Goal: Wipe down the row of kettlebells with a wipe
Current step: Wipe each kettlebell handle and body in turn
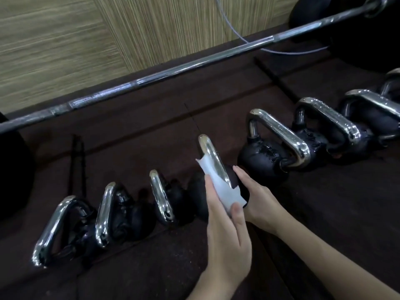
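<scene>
A row of several black kettlebells with chrome handles lies across the dark floor, from the far-left one point(54, 226) to the far-right one point(372, 100). The middle kettlebell point(211, 154) is tilted, its handle pointing up and away. My left hand point(227, 230) presses a white wipe point(225, 191) against the lower part of that handle, thumb over the wipe. My right hand point(257, 195) cups the kettlebell's black ball from the right side. The kettlebell to the right point(279, 135) looks wet, with droplets on its handle and ball.
A long steel barbell point(194, 61) lies diagonally behind the row, with a black plate point(13, 174) at its left end and dark plates point(346, 29) at the upper right. A grey cable point(233, 24) hangs down the wood-panelled wall point(65, 40). Dark rubber flooring point(324, 213) lies in front.
</scene>
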